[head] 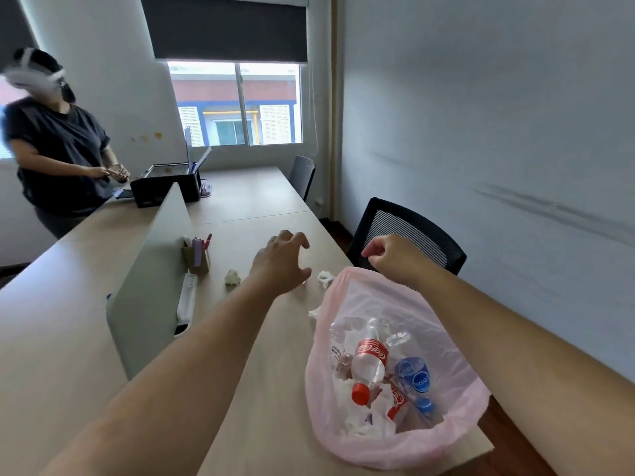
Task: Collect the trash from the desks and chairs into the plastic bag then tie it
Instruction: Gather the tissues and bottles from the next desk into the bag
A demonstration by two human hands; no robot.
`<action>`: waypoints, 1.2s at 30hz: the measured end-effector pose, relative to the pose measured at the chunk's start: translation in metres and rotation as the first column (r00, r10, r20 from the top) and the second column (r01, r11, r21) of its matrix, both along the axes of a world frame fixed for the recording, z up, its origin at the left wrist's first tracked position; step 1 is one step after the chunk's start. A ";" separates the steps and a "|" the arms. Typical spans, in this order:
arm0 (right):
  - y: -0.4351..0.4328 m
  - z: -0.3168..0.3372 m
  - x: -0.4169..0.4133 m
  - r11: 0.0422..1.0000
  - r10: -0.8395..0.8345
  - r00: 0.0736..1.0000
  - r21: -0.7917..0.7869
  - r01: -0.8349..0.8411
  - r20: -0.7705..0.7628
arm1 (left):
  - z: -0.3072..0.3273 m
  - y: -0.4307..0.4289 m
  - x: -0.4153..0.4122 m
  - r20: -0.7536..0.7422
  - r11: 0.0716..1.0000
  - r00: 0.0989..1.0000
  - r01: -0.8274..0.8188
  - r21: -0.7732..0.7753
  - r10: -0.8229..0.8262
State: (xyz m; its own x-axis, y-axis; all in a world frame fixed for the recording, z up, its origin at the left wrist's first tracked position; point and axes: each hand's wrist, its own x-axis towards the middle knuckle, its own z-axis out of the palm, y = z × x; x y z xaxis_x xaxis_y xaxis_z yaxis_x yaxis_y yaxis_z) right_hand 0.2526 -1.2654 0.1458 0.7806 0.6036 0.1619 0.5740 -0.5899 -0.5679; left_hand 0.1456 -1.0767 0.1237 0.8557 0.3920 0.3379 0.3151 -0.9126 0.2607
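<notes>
Small crumpled white tissue wad (233,277) sits on the pale wood desk (278,372), just L of the left hand (281,262), back by its wrist. That hand hovers low over the desk, fingers spread & half-curled, holding nothing. Second crumpled white tissue (324,278) lies just R of its thumb, beside the rim of the pink see-through plastic bag (457,372); a torn white scrap (314,312) sits at the bag's edge, nearer the wrist. Bag lies open on the desk w/ clear plastic bottles (369,362) & paper inside. Right hand (395,259) has fingers curled & looks to pinch the bag's far rim, holding the mouth up. To do this pick well: close fingertips fully round one wad, lift clear, drop it deep in the mouth. R hand should hold the rim high & wide so nothing rolls back out.
</notes>
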 end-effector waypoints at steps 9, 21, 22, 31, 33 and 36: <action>0.130 -0.024 0.063 0.966 0.109 0.994 -0.232 -0.109 -0.016 | -0.039 0.142 0.005 -0.208 0.959 0.942 -0.279 -0.051 0.263; 0.314 -0.180 0.179 0.741 -0.144 0.977 -0.671 0.000 -0.159 | -0.180 0.314 0.093 -0.501 0.832 0.790 -0.511 -0.219 0.353; 0.320 -0.194 0.183 0.741 -0.189 0.967 -0.671 0.027 -0.170 | -0.188 0.321 0.103 -0.499 0.823 0.791 -0.517 -0.234 0.355; 0.367 -0.260 0.212 0.789 -0.342 0.915 -0.595 0.155 -0.215 | -0.245 0.364 0.203 -0.587 0.850 0.783 -0.440 -0.289 0.206; 0.378 -0.269 0.209 0.780 -0.323 0.923 -0.610 0.137 -0.207 | -0.255 0.362 0.211 -0.598 0.878 0.778 -0.409 -0.249 0.192; 0.384 -0.284 0.207 0.827 -0.266 0.958 -0.535 0.170 -0.108 | -0.266 0.349 0.209 -0.530 0.930 0.821 -0.335 -0.149 0.211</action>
State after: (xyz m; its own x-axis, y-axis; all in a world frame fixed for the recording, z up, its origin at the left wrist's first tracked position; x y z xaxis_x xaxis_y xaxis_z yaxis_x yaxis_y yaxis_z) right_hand 0.4597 -0.8814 -0.1386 0.8878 0.3715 -0.2718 0.3177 -0.9218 -0.2221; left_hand 0.3545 -0.7273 -0.1420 0.7274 0.6467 -0.2295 0.6850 -0.7043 0.1863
